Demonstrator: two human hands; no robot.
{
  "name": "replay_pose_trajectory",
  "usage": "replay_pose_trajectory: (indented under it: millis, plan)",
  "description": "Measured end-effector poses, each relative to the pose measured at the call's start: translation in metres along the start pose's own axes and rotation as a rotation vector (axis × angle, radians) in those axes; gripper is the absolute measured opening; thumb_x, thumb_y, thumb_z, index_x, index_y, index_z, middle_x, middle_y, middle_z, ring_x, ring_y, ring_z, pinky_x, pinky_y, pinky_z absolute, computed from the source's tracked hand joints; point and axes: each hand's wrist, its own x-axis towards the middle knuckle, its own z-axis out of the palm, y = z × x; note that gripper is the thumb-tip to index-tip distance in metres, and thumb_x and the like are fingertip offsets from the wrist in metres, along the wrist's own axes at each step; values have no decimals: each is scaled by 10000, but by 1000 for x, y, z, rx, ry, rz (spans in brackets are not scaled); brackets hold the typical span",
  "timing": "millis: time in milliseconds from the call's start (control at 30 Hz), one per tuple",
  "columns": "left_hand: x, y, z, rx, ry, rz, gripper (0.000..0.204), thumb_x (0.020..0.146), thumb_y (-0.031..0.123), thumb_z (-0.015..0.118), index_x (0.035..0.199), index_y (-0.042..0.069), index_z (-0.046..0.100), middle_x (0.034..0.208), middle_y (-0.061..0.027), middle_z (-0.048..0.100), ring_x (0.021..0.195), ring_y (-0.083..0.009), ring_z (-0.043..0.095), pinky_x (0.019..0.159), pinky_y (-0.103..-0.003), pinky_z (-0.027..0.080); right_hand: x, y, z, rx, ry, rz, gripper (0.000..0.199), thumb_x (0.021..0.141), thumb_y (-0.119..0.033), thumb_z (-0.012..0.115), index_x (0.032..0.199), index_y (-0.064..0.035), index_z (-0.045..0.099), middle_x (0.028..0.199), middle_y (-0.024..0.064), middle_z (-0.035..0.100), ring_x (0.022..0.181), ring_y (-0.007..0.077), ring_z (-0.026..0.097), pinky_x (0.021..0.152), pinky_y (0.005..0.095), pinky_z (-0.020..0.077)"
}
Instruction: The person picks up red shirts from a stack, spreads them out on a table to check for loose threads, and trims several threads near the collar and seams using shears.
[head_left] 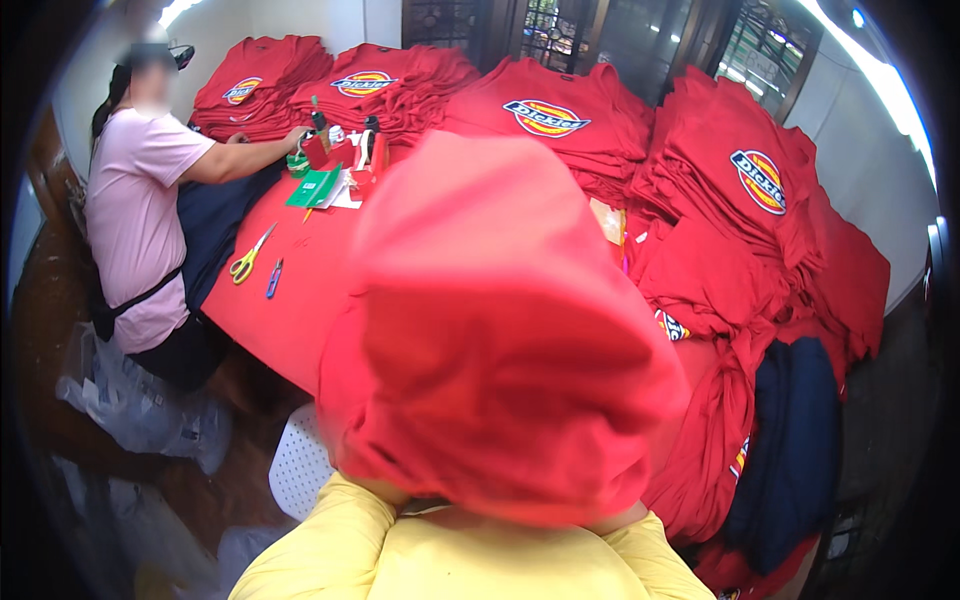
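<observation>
A red garment (500, 330), probably a shirt, is raised in front of me and fills the middle of the view. Its cloth bulges and looks slightly blurred. Both of my forearms, in yellow sleeves, come up from the lower edge and pass under it. The cloth covers my left hand and my right hand, so their fingers and grip are hidden. To the right of the raised cloth lie loose red shirts (710, 270) with a printed logo partly showing.
Stacks of folded red shirts (545, 110) line the table's far side. Yellow-handled scissors (243, 267) and a small blue cutter (274, 279) lie on the red tabletop (290, 325). Dark navy garments (785, 450) hang at right. A person in pink (140, 215) reaches over the table at left.
</observation>
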Motion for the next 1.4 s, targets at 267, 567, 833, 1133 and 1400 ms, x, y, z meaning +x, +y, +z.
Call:
replay_pose_trajectory:
  millis: [267,567,833,1133,1400]
  plan:
    - [-17,-2,-74,-554,285,-158,524,943,383,429,1319,19,438,1321,-180,507,1180,-284,532,992,-412,412,11,-26,-27,341,-142,154,404,960,-344,463,1200,-40,577,1151,178,630,1017,316,625,862,413,484]
    - [-8,128,-140,-366,-322,82,605,965,463,371,1370,15,399,1378,-189,467,1231,-294,503,1050,-422,381,46,-94,-113,540,-303,-16,454,969,-388,432,1223,-38,570,1158,187,628,1018,330,624,881,418,482]
    - [-37,120,-70,-1302,-925,-455,678,984,535,320,1415,12,364,1430,-197,431,1276,-304,478,1101,-430,354,33,-48,-38,993,-790,330,500,977,-427,405,1244,-36,564,1164,194,625,1019,343,623,899,423,479]
    - [-68,160,-170,-1270,-449,-307,304,962,293,447,1133,112,622,1026,-102,702,941,-236,681,878,-363,532,-8,-81,-156,1046,-305,-110,612,989,-440,289,1351,27,448,685,83,585,830,170,658,965,596,445]
    - [86,287,-236,392,-94,302,892,767,319,787,1458,19,312,1464,-142,389,1252,-233,478,979,-363,437,46,-231,-167,395,51,10,553,1012,-410,308,1318,26,457,1311,217,546,1087,403,611,781,502,562]
